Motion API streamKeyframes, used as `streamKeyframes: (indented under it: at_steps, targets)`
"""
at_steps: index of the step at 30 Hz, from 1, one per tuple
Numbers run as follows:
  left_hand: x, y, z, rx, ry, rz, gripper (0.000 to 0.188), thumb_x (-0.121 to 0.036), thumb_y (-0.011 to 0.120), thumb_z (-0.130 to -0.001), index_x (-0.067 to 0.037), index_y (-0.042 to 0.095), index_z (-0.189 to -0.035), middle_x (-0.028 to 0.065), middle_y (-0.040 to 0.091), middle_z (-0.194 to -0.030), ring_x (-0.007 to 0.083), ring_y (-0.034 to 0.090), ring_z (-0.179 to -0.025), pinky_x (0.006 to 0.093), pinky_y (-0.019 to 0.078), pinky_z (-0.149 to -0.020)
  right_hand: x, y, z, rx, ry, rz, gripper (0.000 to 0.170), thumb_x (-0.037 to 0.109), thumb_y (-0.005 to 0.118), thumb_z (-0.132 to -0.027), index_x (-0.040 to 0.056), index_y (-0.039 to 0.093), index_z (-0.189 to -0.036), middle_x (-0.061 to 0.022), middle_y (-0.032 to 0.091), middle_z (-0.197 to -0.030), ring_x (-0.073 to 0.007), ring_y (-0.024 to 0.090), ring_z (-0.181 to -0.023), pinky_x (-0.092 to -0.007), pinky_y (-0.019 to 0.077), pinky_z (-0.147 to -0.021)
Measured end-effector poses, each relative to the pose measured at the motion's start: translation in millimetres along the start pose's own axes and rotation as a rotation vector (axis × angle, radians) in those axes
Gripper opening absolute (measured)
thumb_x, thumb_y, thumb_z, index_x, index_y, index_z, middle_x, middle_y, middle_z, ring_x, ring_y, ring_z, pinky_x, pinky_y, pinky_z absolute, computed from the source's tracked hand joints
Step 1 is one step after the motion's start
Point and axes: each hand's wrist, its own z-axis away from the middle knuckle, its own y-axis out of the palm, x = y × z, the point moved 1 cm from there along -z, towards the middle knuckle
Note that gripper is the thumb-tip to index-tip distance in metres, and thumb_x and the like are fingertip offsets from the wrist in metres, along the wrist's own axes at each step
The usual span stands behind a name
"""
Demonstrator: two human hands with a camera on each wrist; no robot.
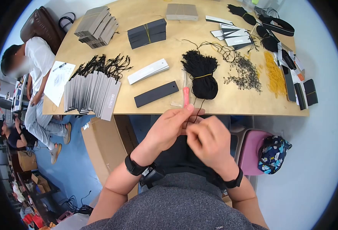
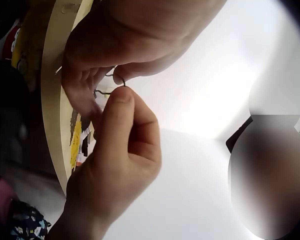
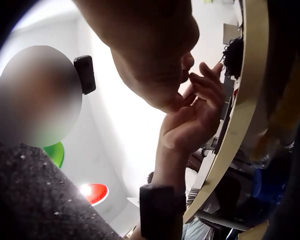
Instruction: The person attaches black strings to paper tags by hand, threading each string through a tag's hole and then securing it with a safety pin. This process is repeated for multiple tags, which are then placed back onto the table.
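A thin black cord [image 2: 104,93] stretches between my two hands, just off the table's front edge. My left hand [image 1: 168,128] holds it between the thumb and the fingers, palm turned up in the right wrist view. With thumb and curled forefinger, my right hand [image 2: 117,132] pinches the cord beside the left fingertips. The cord's far part runs up towards the black cord bundle [image 1: 205,88], which is tied with a yellow band. Just left of that bundle lies a pink-handled tool [image 1: 186,96], partly covered by the left thumb.
Grey tags with black strings [image 1: 90,94] fan out on the left. A black strip [image 1: 156,94] and white strips [image 1: 148,71] lie mid-table. Safety pins [image 1: 245,74] and yellow bands [image 1: 274,74] are on the right. Below stand a cardboard box [image 1: 107,143] and pink stool [image 1: 252,151]. A person sits left.
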Motion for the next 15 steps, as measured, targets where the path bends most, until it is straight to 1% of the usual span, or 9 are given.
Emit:
streamKeyframes:
  at_steps: [1,2,3,5,6,9,11,12,15]
  targets:
    - [-2.3,1.0,-3.4,0.017,-0.049,0.021,0.048,-0.034,0.047,-0.104,0.006,0.056,-0.128,0.0145,0.067,-0.108,0.0166,0.066,-0.093,0.0281,0.0528,-0.082,6.0,-1.2,2.8,0.019,-0.054,-0.008,0.019,0.003,0.074,-0.070,0.0069,0.062,-0.084,-0.0058,0.051,-0.077,-0.0235,0.058,-0.068,-0.0337,0.0458,-0.057]
    - [-5.8,3.0,-2.2,-0.041,-0.121,0.017,0.047,-0.035,0.049,-0.103,0.005,0.058,-0.127,0.0096,0.067,-0.102,0.0141,0.064,-0.087,0.0251,0.0513,-0.079,9.5,-0.9,10.7,0.062,-0.082,-0.023,0.020,0.005,0.074,-0.069,0.0061,0.062,-0.085,-0.0052,0.050,-0.076,-0.0219,0.055,-0.067,-0.0323,0.0437,-0.055]
    - [-6.0,1.0,-3.6,-0.039,-0.123,0.015,0.047,-0.035,0.049,-0.103,0.005,0.058,-0.127,0.0096,0.067,-0.102,0.0141,0.064,-0.087,0.0251,0.0513,-0.079,13.3,-1.9,15.1,0.097,-0.135,-0.028,0.020,0.007,0.073,-0.068,0.0058,0.062,-0.084,-0.0051,0.049,-0.077,-0.0209,0.053,-0.065,-0.0316,0.0423,-0.054]
    - [-5.3,-4.6,-5.9,-0.067,-0.105,0.009,0.045,-0.033,0.052,-0.102,0.005,0.059,-0.125,0.0051,0.066,-0.094,0.0105,0.059,-0.078,0.0234,0.0487,-0.071,22.0,-5.8,19.1,0.233,-0.160,-0.085,0.024,0.005,0.080,-0.066,0.0048,0.065,-0.085,-0.0044,0.054,-0.077,-0.0211,0.055,-0.062,-0.0327,0.0426,-0.051]
    - [-8.4,-0.9,-4.1,-0.095,-0.104,0.029,0.039,-0.026,0.055,-0.101,0.005,0.061,-0.123,0.0015,0.063,-0.086,0.0081,0.051,-0.070,0.0215,0.0429,-0.064,23.4,-5.2,23.2,0.232,-0.158,-0.085,0.024,0.005,0.080,-0.066,0.0048,0.065,-0.085,-0.0044,0.054,-0.077,-0.0211,0.055,-0.062,-0.0327,0.0426,-0.051]
    - [-4.1,-9.1,-2.9,-0.061,-0.044,0.035,0.030,-0.019,0.057,-0.100,0.005,0.064,-0.115,0.0011,0.062,-0.082,0.0069,0.048,-0.067,0.0200,0.0406,-0.061,24.2,-0.7,29.2,0.332,-0.206,-0.140,0.026,0.009,0.081,-0.069,0.0052,0.066,-0.090,-0.0051,0.056,-0.079,-0.0219,0.057,-0.064,-0.0330,0.0450,-0.053]
    - [-6.1,-8.3,3.9,-0.072,-0.027,-0.005,0.029,-0.017,0.056,-0.100,0.006,0.064,-0.116,0.0002,0.060,-0.080,0.0066,0.045,-0.067,0.0195,0.0384,-0.060,20.6,-2.2,24.4,0.234,-0.054,-0.247,0.022,0.014,0.076,-0.074,0.0063,0.065,-0.091,-0.0062,0.055,-0.084,-0.0221,0.059,-0.072,-0.0320,0.0476,-0.058]
    - [-6.6,-7.4,7.9,-0.082,-0.010,-0.043,0.029,-0.014,0.056,-0.100,0.007,0.063,-0.118,-0.0006,0.058,-0.079,0.0064,0.042,-0.066,0.0190,0.0362,-0.060,14.2,-6.5,23.6,0.180,0.027,-0.226,0.025,0.015,0.078,-0.075,0.0067,0.065,-0.096,-0.0076,0.058,-0.088,-0.0254,0.061,-0.074,-0.0341,0.0510,-0.061]
    - [-4.1,-4.6,18.3,-0.083,0.036,-0.098,0.027,-0.012,0.056,-0.100,0.008,0.065,-0.115,-0.0005,0.058,-0.079,0.0062,0.042,-0.066,0.0190,0.0356,-0.060,-0.8,-20.6,16.2,0.044,0.434,-0.335,0.022,0.005,0.076,-0.080,0.0044,0.066,-0.099,-0.0088,0.058,-0.091,-0.0188,0.060,-0.068,-0.0306,0.0501,-0.058]
